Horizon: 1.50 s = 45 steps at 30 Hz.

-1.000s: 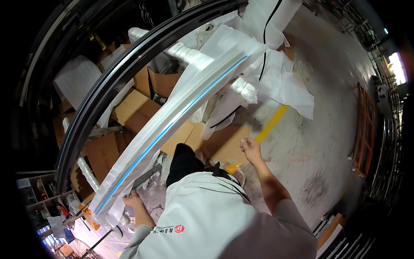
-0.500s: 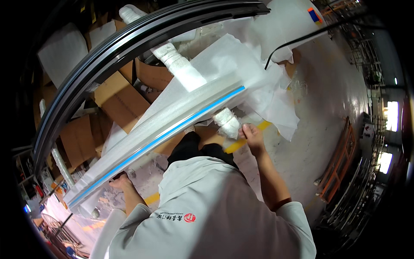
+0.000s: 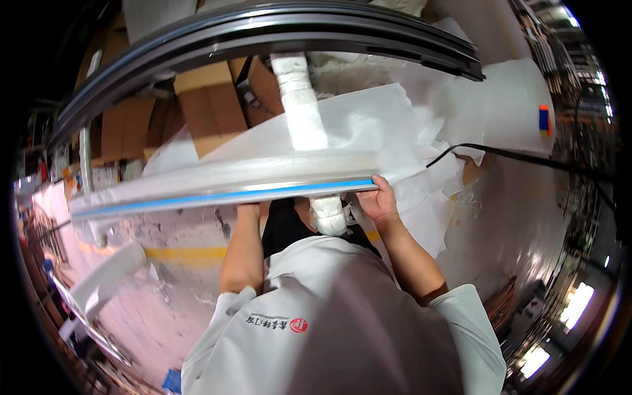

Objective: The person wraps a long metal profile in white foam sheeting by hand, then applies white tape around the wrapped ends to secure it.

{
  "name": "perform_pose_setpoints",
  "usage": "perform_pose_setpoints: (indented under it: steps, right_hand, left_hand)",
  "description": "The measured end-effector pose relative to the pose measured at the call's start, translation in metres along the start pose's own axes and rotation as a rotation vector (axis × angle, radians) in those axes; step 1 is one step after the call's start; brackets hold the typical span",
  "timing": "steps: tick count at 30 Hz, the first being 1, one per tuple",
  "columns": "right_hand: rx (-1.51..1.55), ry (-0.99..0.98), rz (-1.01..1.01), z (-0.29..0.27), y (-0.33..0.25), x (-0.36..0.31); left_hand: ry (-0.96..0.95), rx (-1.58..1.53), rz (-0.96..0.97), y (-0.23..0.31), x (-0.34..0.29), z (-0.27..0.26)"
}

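A long silvery profile (image 3: pixel 230 196) with a blue strip along it lies across in front of me, over white foam sheet (image 3: pixel 362 118). My right hand (image 3: pixel 380 197) is closed on its right end, thumb on top beside the end of the blue strip. My left hand (image 3: pixel 248 210) reaches under the near edge left of the middle; its fingers are hidden beneath. Between my hands, a padded white-wrapped support arm (image 3: pixel 328 214) sticks out toward me from under the profile. Another wrapped arm (image 3: pixel 299 105) shows beyond, partly under the foam sheet.
A dark, ridged frame bar (image 3: pixel 276 33) arches across the far side. Cardboard boxes (image 3: pixel 210 99) stand behind the profile. A large white roll (image 3: pixel 507 105) lies at far right, with a black cable (image 3: pixel 500 151) near it. Another white roll (image 3: pixel 108 270) rests at left.
My right hand has moved from the near padded arm to the profile's right end. My left hand has shifted right along the near edge. The view has turned, so the profile now looks nearly level.
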State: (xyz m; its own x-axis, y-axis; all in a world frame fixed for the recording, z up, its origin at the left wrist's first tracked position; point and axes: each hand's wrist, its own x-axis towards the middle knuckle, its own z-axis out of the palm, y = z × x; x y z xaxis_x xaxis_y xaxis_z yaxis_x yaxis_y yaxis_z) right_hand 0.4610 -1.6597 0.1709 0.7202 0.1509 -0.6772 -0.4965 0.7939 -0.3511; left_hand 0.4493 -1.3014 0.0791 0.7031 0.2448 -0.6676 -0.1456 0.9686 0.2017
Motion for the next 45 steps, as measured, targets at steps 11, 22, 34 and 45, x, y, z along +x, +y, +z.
perform_pose_setpoints:
  steps: [11, 22, 34, 45]
  right_hand:
    - [-0.065, 0.071, 0.046, 0.028, -0.032, -0.084]
    - [-0.129, 0.051, 0.003, 0.065, -0.034, -0.116]
    - [-0.022, 0.141, 0.066, 0.028, -0.026, -0.064]
    - [-0.103, 0.003, 0.2, -0.029, -0.031, -0.021]
  left_hand:
    - [-0.254, -0.07, 0.232, -0.022, 0.062, 0.014]
    - [-0.287, -0.189, 0.022, -0.053, -0.022, -0.012]
    - [0.153, -0.274, -0.013, -0.045, -0.153, -0.002]
    - [-0.079, 0.318, -0.107, -0.069, -0.134, -0.018]
